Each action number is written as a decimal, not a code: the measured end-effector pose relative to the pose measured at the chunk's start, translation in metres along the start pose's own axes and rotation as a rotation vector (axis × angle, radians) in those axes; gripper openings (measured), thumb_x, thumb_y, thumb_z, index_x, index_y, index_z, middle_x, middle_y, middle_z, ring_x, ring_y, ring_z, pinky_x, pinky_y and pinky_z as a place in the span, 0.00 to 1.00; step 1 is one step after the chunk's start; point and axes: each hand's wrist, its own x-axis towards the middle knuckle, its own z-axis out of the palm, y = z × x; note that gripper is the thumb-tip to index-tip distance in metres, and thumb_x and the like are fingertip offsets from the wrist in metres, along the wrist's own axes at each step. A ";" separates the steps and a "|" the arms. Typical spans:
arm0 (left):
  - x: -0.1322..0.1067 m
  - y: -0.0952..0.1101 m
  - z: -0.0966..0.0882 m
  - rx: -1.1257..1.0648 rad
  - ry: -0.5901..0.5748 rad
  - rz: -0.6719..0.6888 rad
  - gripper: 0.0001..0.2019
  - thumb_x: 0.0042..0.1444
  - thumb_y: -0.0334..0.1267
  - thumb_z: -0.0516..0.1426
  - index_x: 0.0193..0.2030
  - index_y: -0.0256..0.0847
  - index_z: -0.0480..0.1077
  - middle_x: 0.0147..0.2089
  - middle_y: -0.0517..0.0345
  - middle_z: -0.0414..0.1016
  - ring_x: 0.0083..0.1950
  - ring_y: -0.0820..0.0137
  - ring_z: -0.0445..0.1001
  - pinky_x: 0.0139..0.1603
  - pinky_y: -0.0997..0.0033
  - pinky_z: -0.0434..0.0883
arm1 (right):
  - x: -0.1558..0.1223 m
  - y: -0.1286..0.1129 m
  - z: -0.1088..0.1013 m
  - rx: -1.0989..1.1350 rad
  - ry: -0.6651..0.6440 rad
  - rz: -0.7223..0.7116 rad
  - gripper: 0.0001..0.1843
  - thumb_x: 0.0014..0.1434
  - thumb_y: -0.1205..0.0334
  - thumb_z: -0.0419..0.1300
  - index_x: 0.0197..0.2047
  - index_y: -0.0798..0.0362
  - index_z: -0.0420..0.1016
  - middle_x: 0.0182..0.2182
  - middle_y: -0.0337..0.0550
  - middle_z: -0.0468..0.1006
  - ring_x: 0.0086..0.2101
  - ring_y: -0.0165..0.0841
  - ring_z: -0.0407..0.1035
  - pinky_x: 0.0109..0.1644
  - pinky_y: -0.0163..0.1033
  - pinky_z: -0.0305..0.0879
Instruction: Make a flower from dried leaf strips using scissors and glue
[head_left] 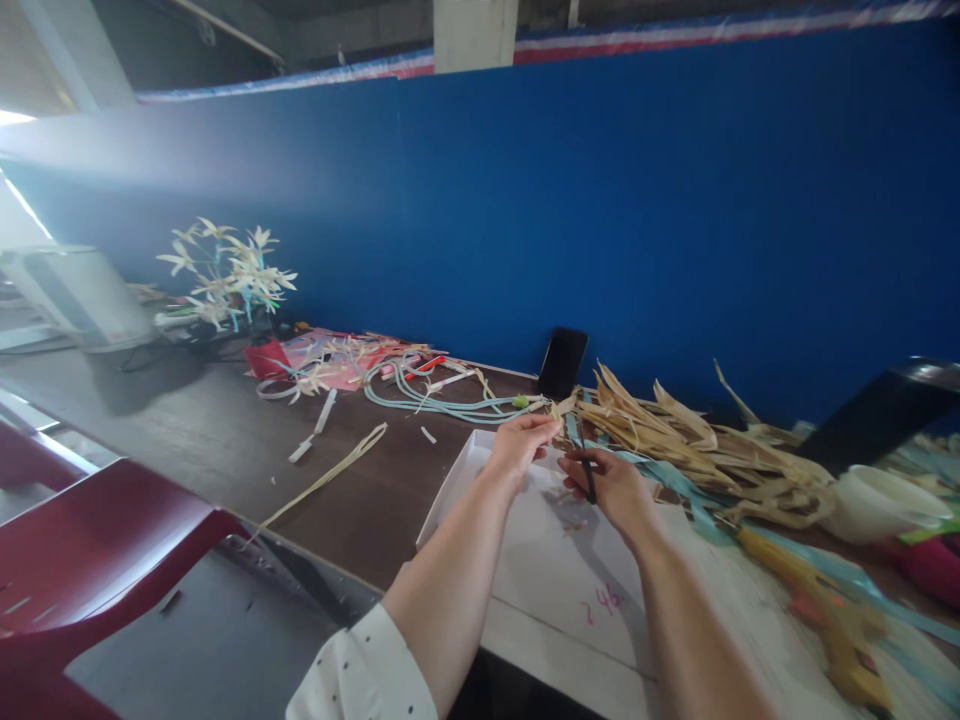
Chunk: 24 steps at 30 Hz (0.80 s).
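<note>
Pinched in the fingertips of my left hand (523, 446) is a small pale strip of corn husk (566, 405). My right hand (613, 490) is closed around the dark handles of a pair of scissors (589, 478). The scissor blades point away from me, close beside the husk piece; whether they touch it I cannot tell. Both hands are above a shallow white box lid (517, 580) with small husk scraps lying in it. Past my right hand lies a heap of dried corn husks (675, 430), with light blue ribbon (686, 485) along its near side.
A black phone (562, 362) leans against the blue partition (600, 200). Pale blue cords (435, 402) lie left of it. A yellow glue gun (821, 605) and a white cup (885, 500) are on the right. Husk flowers (240, 270) stand at left, near a red chair (112, 550).
</note>
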 end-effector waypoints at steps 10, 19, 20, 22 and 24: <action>0.001 -0.004 -0.001 0.052 -0.072 0.034 0.16 0.38 0.44 0.64 0.34 0.37 0.75 0.32 0.57 0.73 0.32 0.76 0.68 0.34 0.75 0.65 | 0.001 0.002 0.002 -0.097 -0.008 -0.010 0.24 0.42 0.51 0.64 0.42 0.54 0.71 0.20 0.39 0.74 0.21 0.32 0.68 0.24 0.34 0.61; -0.005 -0.013 0.008 0.562 -0.064 0.614 0.04 0.49 0.34 0.57 0.31 0.40 0.74 0.37 0.57 0.75 0.39 0.72 0.72 0.43 0.72 0.68 | -0.002 0.000 0.003 -0.271 -0.024 -0.134 0.20 0.43 0.57 0.61 0.42 0.53 0.69 0.19 0.35 0.72 0.19 0.29 0.63 0.21 0.32 0.54; -0.006 -0.014 0.009 0.567 -0.058 0.680 0.04 0.50 0.34 0.57 0.31 0.40 0.74 0.37 0.57 0.75 0.40 0.72 0.72 0.43 0.72 0.69 | -0.001 0.000 0.002 -0.249 -0.033 -0.141 0.21 0.43 0.58 0.61 0.43 0.53 0.69 0.19 0.35 0.72 0.19 0.29 0.63 0.21 0.32 0.54; -0.006 -0.014 0.011 0.563 -0.054 0.790 0.04 0.51 0.33 0.57 0.31 0.39 0.73 0.37 0.56 0.75 0.41 0.73 0.72 0.45 0.73 0.69 | 0.000 0.000 -0.001 -0.188 -0.057 -0.152 0.22 0.43 0.59 0.61 0.44 0.53 0.68 0.20 0.35 0.72 0.19 0.29 0.63 0.21 0.31 0.53; -0.007 -0.014 0.013 0.556 -0.056 0.881 0.04 0.52 0.32 0.56 0.32 0.39 0.73 0.37 0.55 0.74 0.41 0.73 0.72 0.47 0.72 0.69 | 0.000 0.000 -0.004 -0.130 -0.092 -0.169 0.24 0.43 0.60 0.60 0.46 0.53 0.67 0.21 0.34 0.73 0.20 0.29 0.64 0.21 0.31 0.55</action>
